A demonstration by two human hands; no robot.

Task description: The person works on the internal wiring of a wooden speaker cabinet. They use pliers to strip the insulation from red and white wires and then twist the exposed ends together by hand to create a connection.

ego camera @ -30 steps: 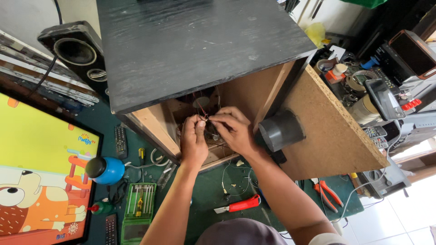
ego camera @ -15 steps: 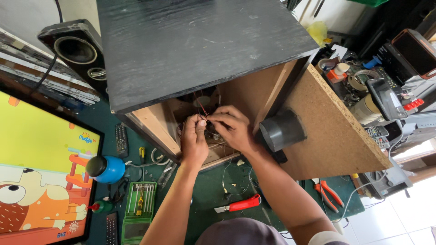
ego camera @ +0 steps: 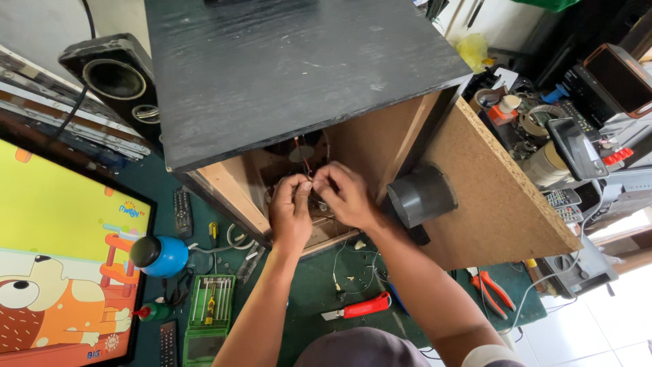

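L grip: my left hand (ego camera: 291,212) is pinched shut, thumb + forefinger on a thin red wire (ego camera: 303,163) at the mouth of the speaker box (ego camera: 299,68).
R grip: my right hand (ego camera: 345,197) is also closed to a pinch, fingertips meeting the left ones; what exactly it clamps is too small to tell, prob. the same wire end.
Wire loc: runs up from the pinch into the dark inside of the box, toward a round part I can't make out.
Box: lies on its side on the green tabletop (ego camera: 305,292), open back twd me, chipboard panel (ego camera: 489,204) swung out to the right w/ a grey plastic tube (ego camera: 422,196) on it.
Risk 1: I judge the wire thin; too hard a pull could snap it or tear it off inside.
Risk 2: both hands block my view of the joint, so a slip could go unnoticed.
Risk 3: loose wires (ego camera: 350,261) lie on the tabletop under my forearms; an elbow shift could drag them.
Risk 4: red-handled knife (ego camera: 358,308) lies just below my right forearm; can't tell if the blade is out.
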